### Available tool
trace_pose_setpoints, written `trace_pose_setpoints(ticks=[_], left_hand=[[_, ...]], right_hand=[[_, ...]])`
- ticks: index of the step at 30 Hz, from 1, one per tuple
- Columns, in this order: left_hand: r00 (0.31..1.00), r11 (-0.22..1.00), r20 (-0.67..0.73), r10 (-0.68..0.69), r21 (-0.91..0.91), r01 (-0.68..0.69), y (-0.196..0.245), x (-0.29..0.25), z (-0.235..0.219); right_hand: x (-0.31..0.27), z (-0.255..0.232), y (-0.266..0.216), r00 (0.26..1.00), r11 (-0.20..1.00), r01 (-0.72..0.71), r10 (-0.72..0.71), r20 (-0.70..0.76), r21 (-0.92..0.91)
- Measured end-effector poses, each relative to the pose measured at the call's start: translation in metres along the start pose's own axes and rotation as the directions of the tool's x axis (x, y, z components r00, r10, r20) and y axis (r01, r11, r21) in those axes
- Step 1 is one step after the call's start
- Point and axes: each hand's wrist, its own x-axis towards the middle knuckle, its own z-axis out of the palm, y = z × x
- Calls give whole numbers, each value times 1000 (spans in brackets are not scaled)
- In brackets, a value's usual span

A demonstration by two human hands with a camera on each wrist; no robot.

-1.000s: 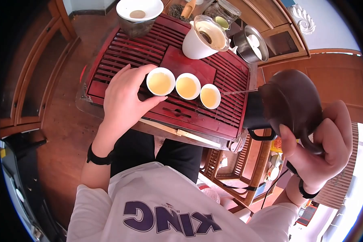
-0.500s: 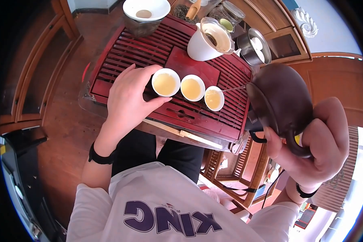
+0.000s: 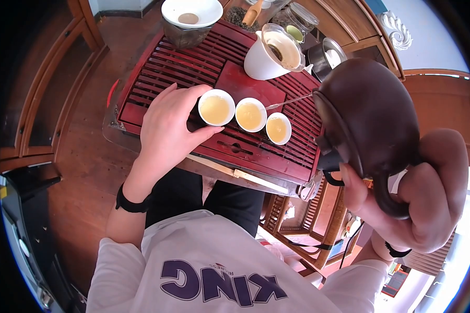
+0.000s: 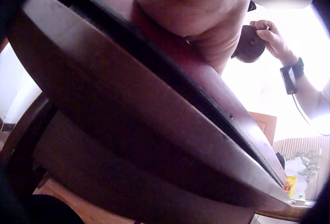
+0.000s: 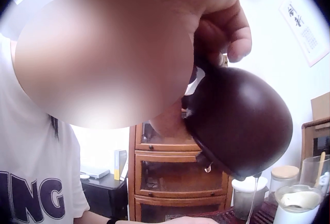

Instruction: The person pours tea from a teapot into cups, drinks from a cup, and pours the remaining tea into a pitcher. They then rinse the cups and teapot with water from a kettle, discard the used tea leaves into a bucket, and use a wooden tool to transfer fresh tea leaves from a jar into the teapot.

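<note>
In the head view a row of white teacups with pale yellow tea sits on the red slatted tea tray: a left cup [image 3: 216,108], a middle cup [image 3: 250,115] and a right cup [image 3: 279,129]. My left hand [image 3: 167,122] holds the left cup between thumb and index finger. At the right, my right hand [image 3: 423,193] grips a dark brown teapot [image 3: 376,112] by its handle, raised and tipped. A thin stream runs from the teapot toward the middle cup. In the right wrist view liquid falls below the tilted teapot [image 5: 242,121].
Behind the cups, a white pitcher [image 3: 263,60] carries a glass strainer. A white bowl [image 3: 191,13] tops a dark vessel at the tray's far left corner. Several jars, a wooden scoop [image 3: 253,13] and a metal pot [image 3: 324,56] stand beyond the tray [image 3: 156,70].
The tea stream has shifted from the right cup to the middle cup. The teapot first came left and nearer the tray, then rose and tilted further. My left hand has stayed at the left cup.
</note>
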Motion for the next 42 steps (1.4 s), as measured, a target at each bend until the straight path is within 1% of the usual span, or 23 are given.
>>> trace_pose_setpoints(ticks=[2,5,8,10,14,16,17,18,20,22,23,24,25,26,27,28,29,30,32,34,36,37,42], left_hand=[[1000,1000,7,-2,-1,2,1,0,0],[1000,1000,2,0,4,0,1,0,-1],[1000,1000,-1,-2,-2,2,0,0,0],[1000,1000,-2,-2,-4,2,0,0,0],[1000,1000,-1,-11,3,11,1,0,-1],[1000,1000,-8,-6,3,6,2,0,-1],[1000,1000,-16,-1,3,1,2,0,-1],[1000,1000,-14,2,3,-2,2,0,0],[1000,1000,-29,-1,-3,1,2,0,0],[1000,1000,-6,-17,-12,17,0,-1,0],[999,999,19,-34,-27,35,0,-1,0],[999,999,19,-28,-24,28,0,-1,-1],[999,999,28,-36,-27,37,0,0,-1],[998,999,39,-44,-30,45,1,0,-1],[999,999,39,-33,-27,34,1,0,-2],[999,999,34,-30,-26,31,2,0,-2],[999,999,28,-25,-22,25,2,0,-2],[1000,1000,18,-14,-16,15,2,0,-1],[1000,1000,16,-14,-18,14,1,0,-1],[999,999,35,-34,-25,34,3,1,-3],[1000,1000,5,13,-9,-13,2,1,0],[1000,1000,16,4,-13,-4,1,0,1],[999,1000,28,-21,-19,22,4,-2,0]], right_hand=[[2,-3,-1,1000,1000,-2,2,-25,-3],[-1,-14,-1,996,993,41,-32,88,-108],[-7,-8,0,998,981,57,-52,29,-186],[-11,-5,4,990,967,132,-142,-27,-219],[-8,-5,-4,995,963,97,-85,57,-252],[-12,13,-5,994,977,-2,-21,-109,-212],[-18,29,1,965,994,2,-31,-261,-108],[-20,37,4,964,994,-1,-28,-263,-109],[-24,48,9,970,997,-60,68,-231,42],[-31,67,8,933,958,-227,265,-242,175],[-39,78,9,885,902,-344,405,-229,261],[-44,88,15,856,868,-383,462,-231,316],[-50,101,19,787,781,-451,577,-221,433],[-59,114,21,704,673,-503,683,-194,542],[-68,129,22,580,494,-510,802,-143,705],[-76,141,23,450,292,-469,891,-59,833],[-78,148,20,300,26,-367,950,91,930],[-83,155,21,232,-139,-199,955,185,970],[-82,158,18,-25,-360,-72,933,359,930],[-97,167,22,-8,-400,-16,917,400,916],[-101,169,20,-80,-539,40,838,540,842],[-119,184,24,-58,-570,48,818,572,820],[-129,203,27,-101,-573,77,810,578,816]])
